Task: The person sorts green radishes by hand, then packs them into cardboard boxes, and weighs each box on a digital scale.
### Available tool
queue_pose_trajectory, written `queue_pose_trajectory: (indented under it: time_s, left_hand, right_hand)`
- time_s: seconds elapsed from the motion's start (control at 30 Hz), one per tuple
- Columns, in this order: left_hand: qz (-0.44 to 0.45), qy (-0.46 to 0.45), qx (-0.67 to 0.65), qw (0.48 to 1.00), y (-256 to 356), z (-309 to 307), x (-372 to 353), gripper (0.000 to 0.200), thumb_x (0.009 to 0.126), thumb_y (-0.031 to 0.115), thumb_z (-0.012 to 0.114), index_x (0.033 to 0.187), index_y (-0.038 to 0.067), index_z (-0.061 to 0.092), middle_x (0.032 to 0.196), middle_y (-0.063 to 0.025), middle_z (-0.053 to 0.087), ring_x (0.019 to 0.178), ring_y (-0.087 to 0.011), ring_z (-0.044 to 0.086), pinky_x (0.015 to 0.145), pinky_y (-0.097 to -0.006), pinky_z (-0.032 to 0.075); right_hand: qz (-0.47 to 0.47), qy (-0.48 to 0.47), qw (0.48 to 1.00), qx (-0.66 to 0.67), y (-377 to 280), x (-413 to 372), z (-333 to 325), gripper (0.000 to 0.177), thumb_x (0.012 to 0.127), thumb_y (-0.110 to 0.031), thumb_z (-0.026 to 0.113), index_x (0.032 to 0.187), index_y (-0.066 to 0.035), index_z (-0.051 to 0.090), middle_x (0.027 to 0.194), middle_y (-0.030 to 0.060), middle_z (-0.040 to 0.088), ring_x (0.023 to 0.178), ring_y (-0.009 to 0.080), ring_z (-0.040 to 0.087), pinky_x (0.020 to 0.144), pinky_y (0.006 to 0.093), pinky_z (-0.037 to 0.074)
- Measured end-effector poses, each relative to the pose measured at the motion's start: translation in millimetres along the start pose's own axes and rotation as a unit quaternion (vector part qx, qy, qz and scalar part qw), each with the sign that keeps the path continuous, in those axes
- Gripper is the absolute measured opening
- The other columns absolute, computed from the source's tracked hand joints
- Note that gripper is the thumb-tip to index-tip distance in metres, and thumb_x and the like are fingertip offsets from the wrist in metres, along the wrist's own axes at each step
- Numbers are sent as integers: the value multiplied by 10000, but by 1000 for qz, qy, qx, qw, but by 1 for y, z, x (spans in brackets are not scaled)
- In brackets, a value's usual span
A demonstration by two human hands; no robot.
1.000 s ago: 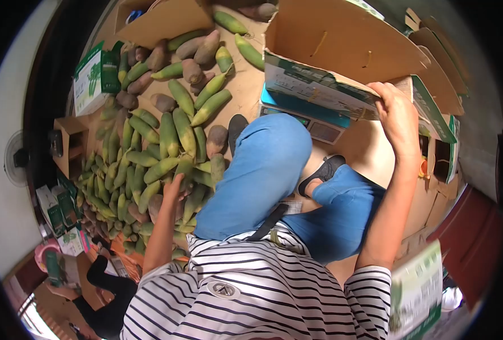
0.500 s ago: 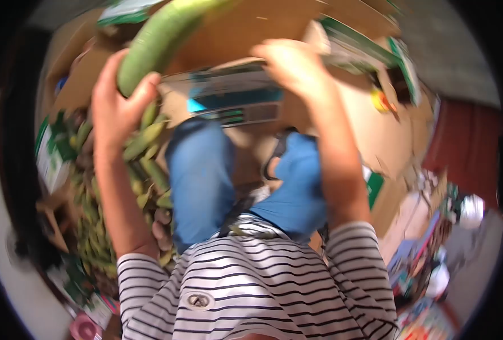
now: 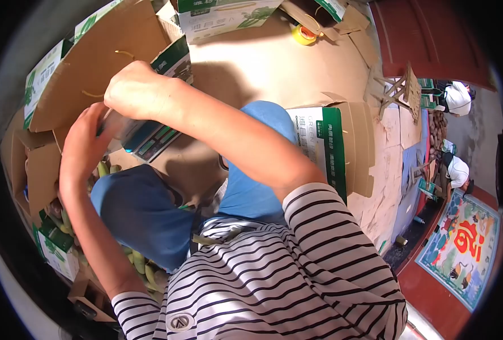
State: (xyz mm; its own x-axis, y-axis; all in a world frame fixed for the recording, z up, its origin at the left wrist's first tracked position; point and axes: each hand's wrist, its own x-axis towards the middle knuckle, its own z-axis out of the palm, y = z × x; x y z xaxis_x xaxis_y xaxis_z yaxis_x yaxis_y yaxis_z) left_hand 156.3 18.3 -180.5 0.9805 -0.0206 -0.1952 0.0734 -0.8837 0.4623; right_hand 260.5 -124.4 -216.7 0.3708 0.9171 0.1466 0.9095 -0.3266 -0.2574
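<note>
My left hand (image 3: pixel 81 141) is at the upper left, its fingers bent around something pale and blurred that I cannot make out. Right above it, my right hand (image 3: pixel 137 93) is curled in, with its fingertips hidden and its contents not visible. The two hands nearly touch. Just beyond and below them, a scale (image 3: pixel 156 141) with a blue edge and a lit display is partly covered. Green cucumber-like vegetables (image 3: pixel 138 263) lie beside my left leg. No large green vegetable shows in my hands.
An open cardboard box (image 3: pixel 101 62) stands behind my hands. Another green-and-white box (image 3: pixel 319 141) is right of my knees. Yellow tape (image 3: pixel 304 35) lies on the cardboard floor. Two other people (image 3: pixel 458 99) are at the far right, near a small wooden stool (image 3: pixel 401 93) and a colourful mat (image 3: pixel 461 243).
The large green vegetable has gone from my left hand and is out of sight. My right hand has come across to my left hand. The view has turned toward the right.
</note>
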Motion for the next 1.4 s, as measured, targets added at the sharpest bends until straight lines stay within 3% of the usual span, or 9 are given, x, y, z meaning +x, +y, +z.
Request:
queue_pose_trajectory:
  time_s: [0.13,0.17,0.23,0.33,0.43,0.6,0.87,1.03,1.4]
  left_hand:
    - [-24,54,142,988,6,23,20,171,898,125,521,1023,42,603,1017,-182,637,954,-377,610,812,-460,492]
    - [-19,78,131,988,3,27,20,159,898,112,519,1022,52,597,983,-172,637,936,-366,616,795,-462,494]
    - [-23,101,77,992,-3,33,17,149,897,109,521,1019,61,592,978,-163,637,931,-359,617,792,-457,494]
    - [-4,136,65,989,-1,36,13,94,850,70,567,943,57,562,906,-139,626,885,-350,620,733,-445,504]
    - [-13,122,59,991,-1,33,13,99,861,74,569,957,49,566,896,-150,612,874,-358,613,741,-444,493]
    - [-12,129,55,990,-7,39,15,97,855,60,564,952,52,566,901,-152,611,871,-368,616,736,-446,497]
    - [24,167,72,983,-7,42,13,30,851,61,546,835,38,555,796,-153,615,788,-334,652,679,-441,528]
    - [-2,132,64,989,-8,43,14,56,843,44,553,899,35,548,865,-166,610,846,-361,619,723,-459,499]
    - [2,149,78,986,-6,45,12,34,861,59,556,880,32,548,815,-161,601,806,-344,633,696,-448,512]
  right_hand:
    - [28,124,991,30,19,-44,-65,295,779,-264,634,986,-65,703,865,146,664,907,327,640,780,420,512]
    - [99,209,970,70,29,-71,-78,307,771,-340,677,839,-42,663,817,149,622,861,344,619,771,438,497]
    - [184,263,942,-102,69,-165,-85,388,823,-382,655,1014,-45,675,955,148,673,941,323,634,816,414,502]
    - [604,-140,780,-81,64,-296,-108,729,756,-615,675,1038,57,666,972,277,664,940,411,641,830,464,498]
    - [670,-272,690,31,51,-406,-73,679,715,-595,728,873,64,686,850,272,677,811,370,680,734,441,513]
    - [676,-31,736,26,83,-514,6,361,806,-297,752,810,52,662,722,234,659,679,344,669,648,433,501]
    - [475,-64,850,-219,157,-362,-62,186,821,-149,662,986,-62,661,882,205,655,831,405,629,711,485,496]
    - [328,-49,908,-255,182,-249,-12,491,699,4,622,1148,-193,614,1069,38,631,1004,251,601,830,366,509]
    - [351,-102,902,-229,181,-195,11,526,788,-240,734,1274,-141,558,1251,87,564,1155,285,536,974,426,444]
